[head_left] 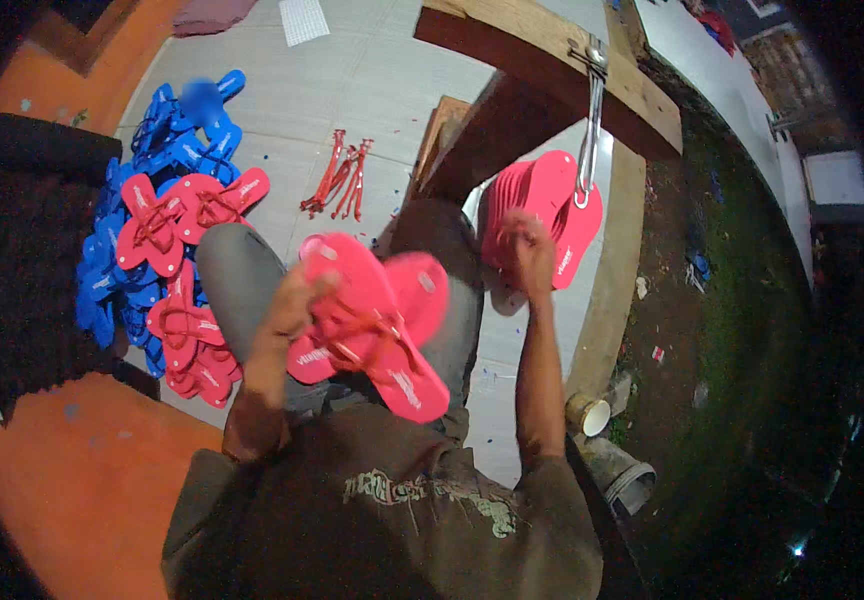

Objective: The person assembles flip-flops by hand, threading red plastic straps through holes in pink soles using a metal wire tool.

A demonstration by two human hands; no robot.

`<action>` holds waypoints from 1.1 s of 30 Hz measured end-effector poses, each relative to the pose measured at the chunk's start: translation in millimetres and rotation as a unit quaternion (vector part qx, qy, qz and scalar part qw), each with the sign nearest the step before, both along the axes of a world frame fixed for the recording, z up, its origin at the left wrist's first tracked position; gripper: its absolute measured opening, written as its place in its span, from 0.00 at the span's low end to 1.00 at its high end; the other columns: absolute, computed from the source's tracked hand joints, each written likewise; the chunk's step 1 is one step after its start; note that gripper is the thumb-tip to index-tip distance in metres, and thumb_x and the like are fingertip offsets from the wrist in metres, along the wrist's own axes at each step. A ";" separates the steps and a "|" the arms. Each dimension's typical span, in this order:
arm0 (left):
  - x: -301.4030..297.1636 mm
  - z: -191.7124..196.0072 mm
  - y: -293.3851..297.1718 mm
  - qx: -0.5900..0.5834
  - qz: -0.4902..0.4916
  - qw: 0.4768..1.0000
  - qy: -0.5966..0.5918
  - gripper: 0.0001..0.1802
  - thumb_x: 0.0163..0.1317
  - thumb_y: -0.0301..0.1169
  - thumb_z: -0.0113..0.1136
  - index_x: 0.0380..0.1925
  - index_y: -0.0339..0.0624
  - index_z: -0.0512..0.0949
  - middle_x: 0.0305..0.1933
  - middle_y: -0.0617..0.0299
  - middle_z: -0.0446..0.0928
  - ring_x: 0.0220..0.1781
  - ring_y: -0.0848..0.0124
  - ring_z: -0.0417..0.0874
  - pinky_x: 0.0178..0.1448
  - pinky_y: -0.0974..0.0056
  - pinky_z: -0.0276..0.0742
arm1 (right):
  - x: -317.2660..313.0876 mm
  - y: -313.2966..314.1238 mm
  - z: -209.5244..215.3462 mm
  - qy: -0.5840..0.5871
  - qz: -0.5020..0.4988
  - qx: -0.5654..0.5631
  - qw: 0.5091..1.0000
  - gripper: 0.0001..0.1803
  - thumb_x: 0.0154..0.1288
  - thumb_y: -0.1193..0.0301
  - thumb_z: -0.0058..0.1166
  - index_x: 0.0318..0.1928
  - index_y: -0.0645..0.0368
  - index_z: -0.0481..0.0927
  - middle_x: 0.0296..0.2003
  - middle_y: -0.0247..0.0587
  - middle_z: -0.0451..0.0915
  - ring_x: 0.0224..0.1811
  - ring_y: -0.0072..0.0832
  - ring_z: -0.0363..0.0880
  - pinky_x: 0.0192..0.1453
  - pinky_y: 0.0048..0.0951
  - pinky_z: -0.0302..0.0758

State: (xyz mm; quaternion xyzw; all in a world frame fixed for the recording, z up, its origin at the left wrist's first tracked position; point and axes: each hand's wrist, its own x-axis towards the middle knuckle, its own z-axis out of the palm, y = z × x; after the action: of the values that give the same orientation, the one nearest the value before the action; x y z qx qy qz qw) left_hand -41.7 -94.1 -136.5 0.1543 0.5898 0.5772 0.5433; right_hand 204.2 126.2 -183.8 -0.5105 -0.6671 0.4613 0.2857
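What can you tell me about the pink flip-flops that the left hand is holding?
The pink flip-flops are a pair, with flat soles that look like foam or rubber and thin pink straps across the top. Small white marks are printed on soles and straps. The left hand grips them at their left side, holding them up above the person's lap, overlapping and tilted, one toe pointing down to the right. They look a little blurred. The right hand is apart from them.

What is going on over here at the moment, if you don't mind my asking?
A seated person's left hand holds a pair of pink flip-flops with straps fitted, above the lap. The right hand reaches a stack of pink soles beside a metal tool hanging from a wooden beam. Finished blue and pink sandals are piled on the floor to the left, with loose red straps nearby.
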 end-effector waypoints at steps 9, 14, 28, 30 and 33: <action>-199.5 -3.9 -34.6 0.216 0.436 0.871 -0.068 0.16 0.61 0.37 0.46 0.46 0.41 0.70 0.48 0.59 0.72 0.52 0.63 0.71 0.58 0.57 0.63 | 45.6 105.5 -105.9 -0.344 -0.120 0.184 0.913 0.12 0.53 0.68 0.51 0.40 0.57 0.76 0.41 0.46 0.72 0.43 0.42 0.71 0.45 0.39 0.69; -318.4 -145.4 -80.3 0.132 0.516 0.843 -0.075 0.19 0.56 0.36 0.49 0.47 0.40 0.70 0.49 0.57 0.72 0.52 0.62 0.70 0.57 0.56 0.65 | 39.8 77.7 -70.4 -0.306 -0.134 0.240 0.912 0.13 0.57 0.64 0.47 0.33 0.60 0.76 0.29 0.49 0.76 0.34 0.45 0.74 0.39 0.40 0.70; -231.3 -69.4 -56.2 0.051 0.591 0.714 0.371 0.22 0.53 0.38 0.55 0.41 0.31 0.68 0.39 0.51 0.70 0.38 0.63 0.74 0.39 0.61 0.73 | 13.5 49.6 -70.1 -0.356 -0.196 0.202 0.891 0.33 0.46 0.59 0.61 0.50 0.63 0.65 0.40 0.52 0.74 0.44 0.47 0.71 0.47 0.41 0.69; -157.1 -24.7 -27.4 0.108 0.563 0.704 0.419 0.20 0.54 0.35 0.55 0.41 0.31 0.68 0.40 0.53 0.70 0.41 0.66 0.72 0.43 0.63 0.71 | 25.9 74.6 -93.5 -0.378 -0.199 0.076 0.901 0.39 0.43 0.55 0.62 0.53 0.63 0.62 0.42 0.55 0.73 0.46 0.49 0.71 0.48 0.42 0.69; -83.6 -13.3 -8.9 0.228 0.403 0.834 0.299 0.16 0.54 0.30 0.52 0.42 0.33 0.68 0.40 0.57 0.68 0.41 0.70 0.69 0.45 0.65 0.68 | 23.0 77.1 -67.8 -0.357 -0.225 0.012 0.907 0.43 0.41 0.52 0.63 0.55 0.62 0.61 0.46 0.56 0.71 0.49 0.49 0.70 0.50 0.42 0.68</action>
State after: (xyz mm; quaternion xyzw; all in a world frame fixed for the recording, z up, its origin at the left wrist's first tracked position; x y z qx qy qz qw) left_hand -125.4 -103.0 -149.8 0.1874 0.5848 0.7892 0.0089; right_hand 227.2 203.3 -251.5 -0.7738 -0.5977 0.1641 0.1309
